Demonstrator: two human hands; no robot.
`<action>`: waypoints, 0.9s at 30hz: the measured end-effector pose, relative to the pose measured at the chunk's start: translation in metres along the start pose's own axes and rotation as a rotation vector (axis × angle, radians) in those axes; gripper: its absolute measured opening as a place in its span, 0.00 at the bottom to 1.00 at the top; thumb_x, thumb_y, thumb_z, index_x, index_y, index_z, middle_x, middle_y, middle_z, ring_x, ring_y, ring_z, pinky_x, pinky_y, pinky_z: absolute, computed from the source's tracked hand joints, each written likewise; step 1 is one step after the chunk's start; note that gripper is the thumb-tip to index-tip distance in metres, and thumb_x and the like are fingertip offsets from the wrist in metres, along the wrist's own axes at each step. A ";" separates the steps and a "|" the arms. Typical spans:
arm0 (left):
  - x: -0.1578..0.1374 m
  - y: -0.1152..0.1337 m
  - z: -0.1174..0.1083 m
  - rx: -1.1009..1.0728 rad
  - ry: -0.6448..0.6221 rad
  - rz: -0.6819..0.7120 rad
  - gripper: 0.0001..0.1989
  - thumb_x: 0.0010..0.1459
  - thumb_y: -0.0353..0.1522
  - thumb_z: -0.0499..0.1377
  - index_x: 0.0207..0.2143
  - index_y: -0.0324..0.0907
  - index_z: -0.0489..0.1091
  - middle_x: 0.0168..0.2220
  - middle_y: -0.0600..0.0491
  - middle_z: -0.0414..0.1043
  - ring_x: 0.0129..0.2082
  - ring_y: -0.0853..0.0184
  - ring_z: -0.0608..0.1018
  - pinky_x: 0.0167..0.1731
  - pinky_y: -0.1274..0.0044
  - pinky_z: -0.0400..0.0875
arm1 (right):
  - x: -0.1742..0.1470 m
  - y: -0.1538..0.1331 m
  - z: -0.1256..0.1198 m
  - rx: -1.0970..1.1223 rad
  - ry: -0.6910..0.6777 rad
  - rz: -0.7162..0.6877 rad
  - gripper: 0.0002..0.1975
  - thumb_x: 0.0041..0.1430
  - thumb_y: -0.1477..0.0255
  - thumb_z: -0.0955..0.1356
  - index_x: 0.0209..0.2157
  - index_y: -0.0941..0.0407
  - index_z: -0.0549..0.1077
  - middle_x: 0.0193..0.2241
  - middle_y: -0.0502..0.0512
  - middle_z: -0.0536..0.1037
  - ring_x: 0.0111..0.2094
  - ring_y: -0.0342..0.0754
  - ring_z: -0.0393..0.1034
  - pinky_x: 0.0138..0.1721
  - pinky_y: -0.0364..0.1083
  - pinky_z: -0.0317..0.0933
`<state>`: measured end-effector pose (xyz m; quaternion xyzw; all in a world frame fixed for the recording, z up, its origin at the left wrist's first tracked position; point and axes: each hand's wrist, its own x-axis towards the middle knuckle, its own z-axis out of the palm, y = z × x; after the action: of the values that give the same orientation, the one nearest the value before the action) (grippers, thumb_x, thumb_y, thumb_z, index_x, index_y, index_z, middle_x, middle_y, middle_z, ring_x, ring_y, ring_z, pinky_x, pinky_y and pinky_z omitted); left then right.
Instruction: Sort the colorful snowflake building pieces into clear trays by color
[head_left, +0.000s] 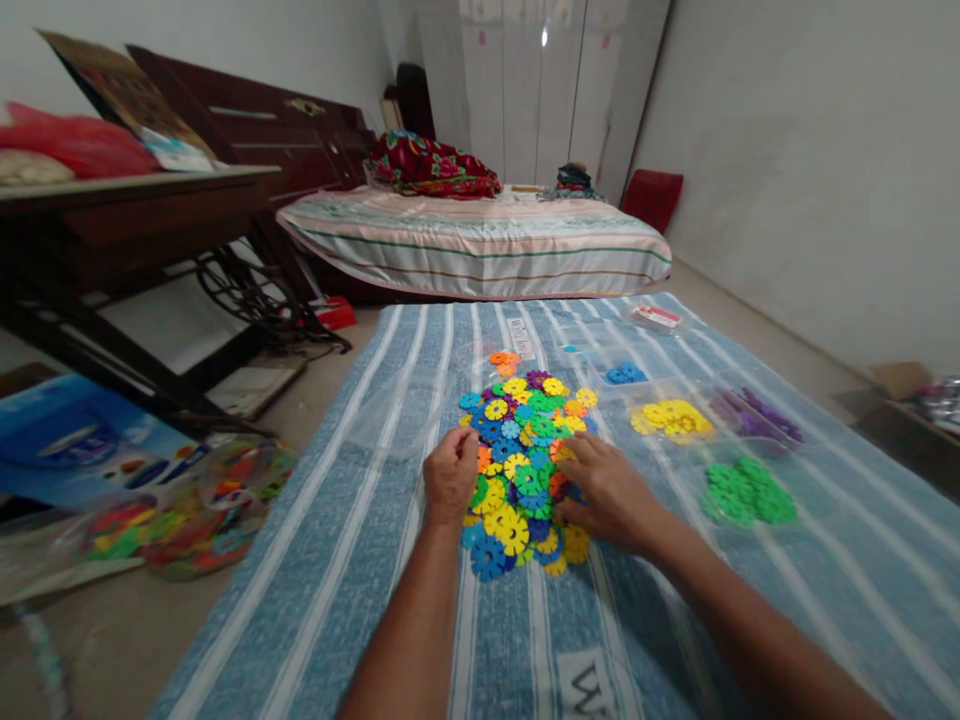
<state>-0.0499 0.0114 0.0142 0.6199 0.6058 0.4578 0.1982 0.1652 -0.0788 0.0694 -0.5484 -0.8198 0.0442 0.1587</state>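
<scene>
1. While both hands are working at the mixed pile of notched plastic discs (pixel 516 465), the separating by colour is looking only partly done, judging by how the pieces are lying.
2. On the right side of the table, clear plastic containers are holding single colours: blue discs (pixel 625 374), yellow discs (pixel 673 420), purple discs (pixel 759 415) and green discs (pixel 750 492).
3. Just beyond the pile, a few orange discs (pixel 504 362) are sitting together; whether a container is holding them, I cannot tell.
4. Much is remaining: the pile is spreading between the hands, mixing yellow, blue, green, orange and purple.
5. The left hand (pixel 450 472) is resting against the pile's left edge, fingers curling nearly closed; whether it is gripping a disc, I cannot tell.
6. The right hand (pixel 606 490) is hovering at the opposite edge, half open, thumb standing apart from the fingers, with no disc showing in its grasp.
7. Underneath, a blue-and-white striped tablecloth (pixel 322 560) is covering the table, and a transparent plastic piece (pixel 397 410) is lying left of the pile.
8. Beyond, a bed (pixel 480 245) is standing before a pale wardrobe (pixel 525 90), with a red floral bundle (pixel 435 165) lying on it.
9. At left, a treadle sewing-machine table (pixel 150 225) is standing above bagged colourful pieces (pixel 225 490) on the floor.
</scene>
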 end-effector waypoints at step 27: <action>0.004 0.007 -0.001 -0.021 0.008 -0.033 0.13 0.51 0.40 0.54 0.31 0.43 0.74 0.28 0.55 0.77 0.30 0.67 0.78 0.34 0.78 0.71 | -0.015 0.015 -0.008 0.834 0.268 0.312 0.09 0.50 0.64 0.72 0.26 0.55 0.75 0.26 0.49 0.78 0.30 0.47 0.71 0.34 0.45 0.63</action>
<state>-0.0469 0.0135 0.0214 0.6058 0.6119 0.4632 0.2099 0.1861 -0.0878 0.0702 -0.5554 -0.6120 0.3222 0.4617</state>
